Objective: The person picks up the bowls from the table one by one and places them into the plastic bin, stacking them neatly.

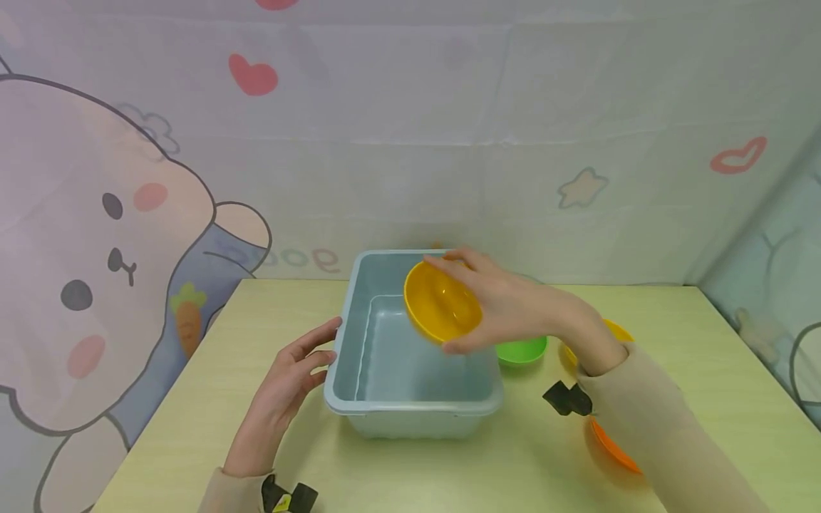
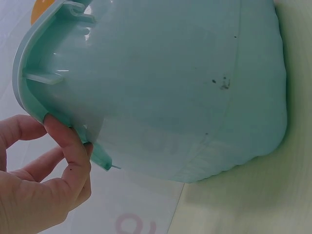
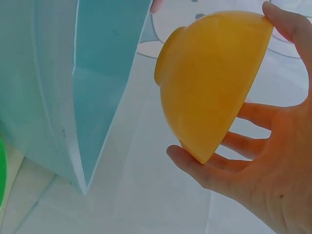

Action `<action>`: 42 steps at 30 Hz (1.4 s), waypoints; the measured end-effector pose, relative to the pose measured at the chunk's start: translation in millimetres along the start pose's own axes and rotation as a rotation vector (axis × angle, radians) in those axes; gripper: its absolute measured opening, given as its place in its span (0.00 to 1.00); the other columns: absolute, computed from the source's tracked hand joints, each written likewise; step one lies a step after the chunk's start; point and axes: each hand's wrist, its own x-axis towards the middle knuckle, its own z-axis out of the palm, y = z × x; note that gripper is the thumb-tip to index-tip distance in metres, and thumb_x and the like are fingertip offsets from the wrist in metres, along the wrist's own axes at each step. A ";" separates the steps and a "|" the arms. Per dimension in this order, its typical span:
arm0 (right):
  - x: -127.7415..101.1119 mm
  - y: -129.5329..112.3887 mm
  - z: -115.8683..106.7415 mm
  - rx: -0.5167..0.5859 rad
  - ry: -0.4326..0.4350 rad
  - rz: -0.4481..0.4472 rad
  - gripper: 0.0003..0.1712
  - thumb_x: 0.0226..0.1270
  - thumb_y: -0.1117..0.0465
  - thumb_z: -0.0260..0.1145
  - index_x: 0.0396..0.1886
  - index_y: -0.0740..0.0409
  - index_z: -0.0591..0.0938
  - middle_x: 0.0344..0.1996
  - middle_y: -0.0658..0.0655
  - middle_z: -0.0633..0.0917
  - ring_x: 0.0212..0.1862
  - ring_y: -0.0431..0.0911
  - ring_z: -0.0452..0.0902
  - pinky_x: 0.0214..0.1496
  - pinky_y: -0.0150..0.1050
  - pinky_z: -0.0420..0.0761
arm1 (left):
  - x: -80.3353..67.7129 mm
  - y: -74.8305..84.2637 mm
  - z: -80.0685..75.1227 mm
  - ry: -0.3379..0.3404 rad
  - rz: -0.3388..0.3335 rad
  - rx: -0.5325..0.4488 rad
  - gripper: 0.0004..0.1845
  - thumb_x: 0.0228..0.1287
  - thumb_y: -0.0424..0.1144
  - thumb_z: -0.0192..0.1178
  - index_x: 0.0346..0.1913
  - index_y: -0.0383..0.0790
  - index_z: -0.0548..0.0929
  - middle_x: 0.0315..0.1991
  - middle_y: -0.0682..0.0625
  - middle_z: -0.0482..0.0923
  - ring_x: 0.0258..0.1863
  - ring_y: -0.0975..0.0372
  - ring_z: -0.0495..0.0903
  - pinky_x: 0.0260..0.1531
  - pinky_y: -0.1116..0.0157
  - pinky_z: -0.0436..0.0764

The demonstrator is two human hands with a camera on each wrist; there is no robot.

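Note:
My right hand [image 1: 509,303] grips a yellow bowl [image 1: 436,306] by its rim, thumb on one side and fingers on the other. The bowl is tilted on its side above a light blue plastic basin [image 1: 413,408]; its round outside and foot ring show in the right wrist view, where the same bowl [image 3: 214,78] hangs beside the basin wall [image 3: 105,73]. At the basin's left rim, my left hand [image 1: 288,377] holds on with bent fingers. In the left wrist view its fingertips [image 2: 56,126] are tucked at the underside of the rim.
To the right of the basin sits a green bowl [image 1: 522,352], partly covered by my right hand. Another yellow bowl [image 1: 617,330] and an orange bowl [image 1: 612,447] are partly hidden by my right forearm. A printed cloth [image 1: 417,142] hangs behind the pale wooden table [image 1: 693,370].

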 end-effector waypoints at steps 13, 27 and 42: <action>25.1 -3.4 -6.4 0.026 -0.020 0.033 0.60 0.46 0.40 0.73 0.77 0.43 0.52 0.70 0.54 0.58 0.66 0.49 0.60 0.62 0.48 0.72 | -0.5 0.8 1.3 0.020 -0.019 0.023 0.29 0.65 0.30 0.53 0.70 0.40 0.66 0.62 0.49 0.69 0.50 0.66 0.77 0.48 0.65 0.79; 50.8 2.0 -1.6 0.019 -0.029 0.064 0.60 0.46 0.39 0.72 0.77 0.44 0.53 0.69 0.54 0.60 0.64 0.49 0.62 0.60 0.45 0.74 | -0.8 -0.2 0.1 0.007 -0.013 0.020 0.29 0.65 0.30 0.53 0.70 0.39 0.66 0.62 0.49 0.69 0.51 0.66 0.76 0.48 0.65 0.79; 73.1 5.2 6.3 -0.026 -0.079 0.090 0.59 0.47 0.37 0.70 0.76 0.46 0.54 0.66 0.54 0.62 0.63 0.49 0.62 0.60 0.46 0.73 | 1.3 -2.3 -1.1 0.002 -0.016 0.028 0.28 0.66 0.31 0.52 0.70 0.40 0.66 0.63 0.48 0.68 0.51 0.66 0.76 0.48 0.66 0.79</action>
